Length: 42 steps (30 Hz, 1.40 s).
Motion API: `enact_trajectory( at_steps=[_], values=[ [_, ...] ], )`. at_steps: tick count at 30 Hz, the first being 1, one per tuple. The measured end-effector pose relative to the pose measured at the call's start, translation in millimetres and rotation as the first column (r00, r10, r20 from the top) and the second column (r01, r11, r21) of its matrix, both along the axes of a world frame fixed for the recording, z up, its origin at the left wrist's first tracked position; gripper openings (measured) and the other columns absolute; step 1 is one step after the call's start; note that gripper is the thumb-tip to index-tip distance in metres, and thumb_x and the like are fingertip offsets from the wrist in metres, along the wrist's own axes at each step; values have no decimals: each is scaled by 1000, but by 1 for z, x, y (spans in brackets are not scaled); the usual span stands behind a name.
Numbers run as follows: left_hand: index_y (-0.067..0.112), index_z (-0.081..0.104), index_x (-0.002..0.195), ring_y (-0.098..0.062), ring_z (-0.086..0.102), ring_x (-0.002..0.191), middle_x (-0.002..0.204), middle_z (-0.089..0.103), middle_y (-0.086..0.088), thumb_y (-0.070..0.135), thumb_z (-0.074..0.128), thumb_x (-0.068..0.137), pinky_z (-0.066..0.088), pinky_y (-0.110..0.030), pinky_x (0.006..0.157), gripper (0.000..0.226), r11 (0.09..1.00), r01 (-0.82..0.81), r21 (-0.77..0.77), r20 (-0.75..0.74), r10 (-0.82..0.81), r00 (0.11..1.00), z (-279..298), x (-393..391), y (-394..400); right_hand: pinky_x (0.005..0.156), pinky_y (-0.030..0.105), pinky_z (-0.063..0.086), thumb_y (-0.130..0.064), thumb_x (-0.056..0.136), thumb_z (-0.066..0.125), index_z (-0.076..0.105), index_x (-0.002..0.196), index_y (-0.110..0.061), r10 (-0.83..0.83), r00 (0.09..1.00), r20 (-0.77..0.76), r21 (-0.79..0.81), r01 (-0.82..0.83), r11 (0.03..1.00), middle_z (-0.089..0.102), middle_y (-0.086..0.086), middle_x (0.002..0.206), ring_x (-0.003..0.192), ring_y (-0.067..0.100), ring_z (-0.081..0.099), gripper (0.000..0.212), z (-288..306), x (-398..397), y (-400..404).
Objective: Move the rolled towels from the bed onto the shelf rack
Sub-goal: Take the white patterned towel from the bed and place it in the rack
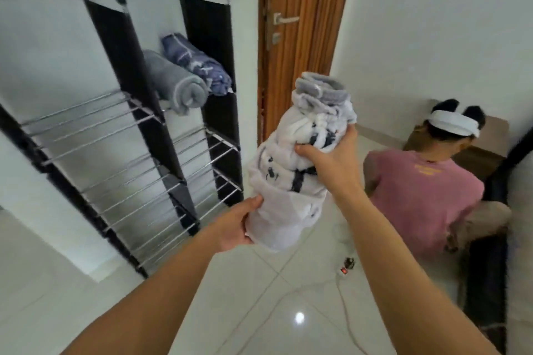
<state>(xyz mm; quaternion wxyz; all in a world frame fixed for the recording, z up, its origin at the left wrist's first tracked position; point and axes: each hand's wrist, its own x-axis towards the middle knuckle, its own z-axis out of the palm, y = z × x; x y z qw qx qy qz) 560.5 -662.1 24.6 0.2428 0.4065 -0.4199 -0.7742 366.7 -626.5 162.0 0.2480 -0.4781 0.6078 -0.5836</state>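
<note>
I hold a white rolled towel with dark marks and a grey end [291, 170] upright in front of me, in both hands. My left hand [236, 225] grips its lower end. My right hand [328, 158] grips its upper side. To the left stands the black shelf rack with metal bars [121, 135] against the wall. On its upper right shelf lie a grey rolled towel [176, 83] and a blue patterned rolled towel [196, 63], side by side. The bed is out of view.
A wooden door [305, 37] is shut behind the rack's right side. A person in a pink shirt [424, 196] crouches on the floor at the right. A power strip with a white cable [343, 271] lies on the white tiled floor below my hands.
</note>
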Motion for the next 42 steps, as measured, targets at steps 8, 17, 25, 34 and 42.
enact_trajectory(
  at_steps=[8, 17, 25, 34, 42],
  values=[
    [24, 59, 121, -22, 63, 101, 121, 65, -4, 38, 58, 89, 56, -38, 75, 35, 876, -481, -22, 6, 482, 876, 37, 147, -49, 109, 41, 39, -34, 62, 82, 21, 147, -20, 367, 926, -86, 29, -366, 930, 43, 4, 142, 130, 23, 45, 105, 24, 167, -124],
    [23, 49, 134, -26, 60, 114, 128, 60, -2, 52, 62, 83, 54, -51, 90, 60, 639, -762, -110, -15, 765, 644, 74, 225, -112, 105, 42, 34, -35, 77, 72, 12, 151, -14, 555, 787, -268, 12, -573, 819, 28, 15, 148, 133, 34, 36, 98, 58, 314, -257],
    [19, 45, 133, -24, 62, 114, 129, 59, -4, 17, 84, 66, 58, -46, 86, 77, 555, -779, -292, 59, 823, 565, 91, 252, -202, 98, 45, 42, -44, 84, 62, 10, 151, -16, 639, 685, -349, 174, -623, 763, 27, 17, 147, 126, 40, 45, 89, 57, 400, -386],
    [14, 52, 122, -29, 65, 109, 125, 63, -11, 4, 76, 76, 59, -42, 84, 53, 613, -761, -211, 127, 789, 601, 111, 264, -264, 112, 46, 33, -38, 91, 55, 15, 150, -7, 709, 638, -301, 478, -542, 691, 22, 19, 154, 139, 40, 32, 78, 12, 425, -450],
    [19, 36, 140, -26, 70, 90, 122, 64, -11, 27, 78, 77, 60, -37, 77, 76, 694, -658, -291, 386, 715, 583, 118, 268, -256, 107, 50, 38, -33, 93, 44, 33, 143, -9, 698, 449, -558, 410, -583, 702, 27, 15, 148, 130, 40, 39, 57, 10, 415, -433]
  ],
)
